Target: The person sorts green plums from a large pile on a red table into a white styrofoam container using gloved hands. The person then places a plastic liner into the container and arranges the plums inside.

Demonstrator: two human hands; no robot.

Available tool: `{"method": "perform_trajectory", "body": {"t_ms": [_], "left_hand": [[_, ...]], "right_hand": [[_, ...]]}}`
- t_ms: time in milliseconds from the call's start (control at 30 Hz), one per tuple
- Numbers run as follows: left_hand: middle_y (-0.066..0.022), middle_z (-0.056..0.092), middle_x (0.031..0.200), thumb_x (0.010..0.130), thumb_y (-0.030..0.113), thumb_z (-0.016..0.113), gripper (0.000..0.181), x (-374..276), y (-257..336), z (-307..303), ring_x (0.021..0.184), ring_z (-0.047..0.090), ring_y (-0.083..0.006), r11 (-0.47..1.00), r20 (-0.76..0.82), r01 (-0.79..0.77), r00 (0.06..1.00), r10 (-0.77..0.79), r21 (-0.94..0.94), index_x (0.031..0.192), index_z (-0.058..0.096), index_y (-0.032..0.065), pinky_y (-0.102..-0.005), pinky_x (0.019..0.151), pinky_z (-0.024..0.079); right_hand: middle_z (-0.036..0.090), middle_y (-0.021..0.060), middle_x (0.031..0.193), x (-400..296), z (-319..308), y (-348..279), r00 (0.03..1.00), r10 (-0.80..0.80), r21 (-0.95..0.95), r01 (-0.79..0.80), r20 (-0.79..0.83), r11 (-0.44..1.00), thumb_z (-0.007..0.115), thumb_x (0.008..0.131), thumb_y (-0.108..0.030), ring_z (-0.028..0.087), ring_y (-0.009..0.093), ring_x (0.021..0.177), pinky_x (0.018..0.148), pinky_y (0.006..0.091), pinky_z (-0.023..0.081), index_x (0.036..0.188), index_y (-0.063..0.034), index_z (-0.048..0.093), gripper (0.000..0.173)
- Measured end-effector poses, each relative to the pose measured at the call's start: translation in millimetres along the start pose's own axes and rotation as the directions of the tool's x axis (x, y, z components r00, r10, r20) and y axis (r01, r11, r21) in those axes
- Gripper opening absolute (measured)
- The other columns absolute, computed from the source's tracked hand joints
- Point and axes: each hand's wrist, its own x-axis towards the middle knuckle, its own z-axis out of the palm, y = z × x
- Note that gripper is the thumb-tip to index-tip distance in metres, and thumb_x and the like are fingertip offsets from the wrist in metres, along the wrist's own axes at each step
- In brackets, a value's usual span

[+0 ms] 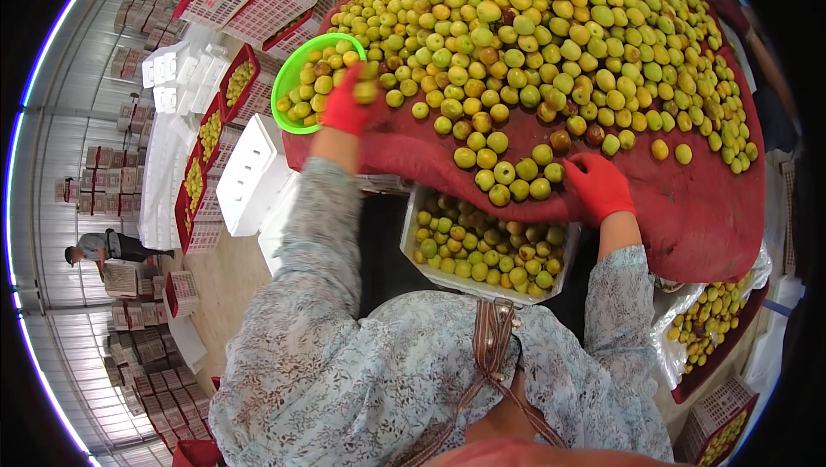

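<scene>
My left hand point(348, 105), in a red glove and blurred, is at the right rim of a bright green plastic basket point(276, 92). Greenish-yellow fruits point(366, 83), apparently jujubes, are in its fingers. More of the same fruit point(310, 89) fills much of the basket. My right hand point(600, 186), also red-gloved, rests low over the red cloth point(697, 209) with fingers bent. Its fingertips are beside a jujube point(554, 172) at the edge of a small cluster; whether they grip anything is hidden. A large jujube heap point(535, 28), some fruits browned, covers the table beyond.
Below the table edge, before my body, sits a white foam box point(490, 289) of jujubes. White foam boxes point(248, 173) and red-rimmed crates point(219, 144) stand left. A plastic-lined crate point(706, 325) is at right. Another person's arm point(768, 67) shows far right; someone point(103, 247) stands far left.
</scene>
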Motion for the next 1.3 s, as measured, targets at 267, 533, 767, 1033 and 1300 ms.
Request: {"method": "perform_trajectory", "body": {"t_ms": [267, 533, 767, 1033, 1300], "left_hand": [[-0.0085, 0.059, 0.121, 0.076, 0.039, 0.071, 0.066, 30, -62, -249, 0.106, 0.059, -0.0246, 0.692, -0.25, 0.507, 0.86, -0.445, 0.514, 0.127, 0.047, 0.0044, -0.0291, 0.093, 0.048], [-0.0156, 0.056, 0.124, 0.077, 0.039, 0.071, 0.075, 38, -13, -194, 0.109, 0.057, -0.0277, 0.806, -0.576, 0.56, 0.728, -0.371, 0.19, 0.132, 0.042, -0.0025, -0.0332, 0.089, 0.049], [-0.0092, 0.06, 0.113, 0.084, 0.019, 0.063, 0.032, -40, -5, 23, 0.103, 0.058, -0.0168, 0.97, 0.046, 0.202, 0.977, -0.21, 0.135, 0.112, 0.062, 0.0046, -0.0283, 0.08, 0.048], [-0.0156, 0.055, 0.12, 0.076, 0.008, 0.065, 0.039, -112, 12, 158, 0.109, 0.055, -0.033, 0.832, 0.282, -0.187, 0.959, 0.038, 0.523, 0.114, 0.06, 0.0081, -0.0364, 0.092, 0.046], [-0.0112, 0.065, 0.095, 0.079, 0.021, 0.064, 0.02, -96, 62, 183, 0.092, 0.062, -0.0272, 0.916, 0.269, -0.002, 0.956, -0.116, 0.401, 0.092, 0.069, 0.0072, -0.0355, 0.078, 0.048]], "right_hand": [[0.067, 0.0092, 0.098, 5, 9, 1, 0.999, -0.025, -0.011, 0.024, -0.033, 1.0, 0.059, 0.084, -0.042, 0.063, 0.027, 0.093, 0.079, 0.0357, 0.049, 0.1, -0.0122, 0.069, 0.035], [0.066, 0.0137, 0.103, 6, 5, 5, 0.996, 0.086, 0.002, -0.086, -0.024, 0.996, 0.058, 0.085, -0.036, 0.062, 0.029, 0.099, 0.084, 0.0351, 0.048, 0.107, -0.0076, 0.064, 0.037], [0.051, 0.01, 0.129, 10, 13, 2, 0.999, -0.01, -0.186, 0.003, -0.037, 0.982, 0.055, 0.077, -0.021, 0.052, 0.031, 0.115, 0.094, 0.0425, 0.045, 0.133, -0.0156, 0.046, 0.057], [0.049, 0.0095, 0.13, 1, 13, -1, 0.997, -0.07, -0.199, 0.075, 0.036, 0.977, 0.053, 0.077, -0.016, 0.052, 0.031, 0.115, 0.093, 0.0436, 0.045, 0.138, -0.0179, 0.038, 0.063], [0.047, 0.0122, 0.134, 4, 16, 1, 0.996, -0.044, -0.186, 0.057, 0.072, 0.981, 0.055, 0.076, -0.019, 0.051, 0.032, 0.117, 0.095, 0.0426, 0.044, 0.14, -0.0182, 0.036, 0.066]]}}
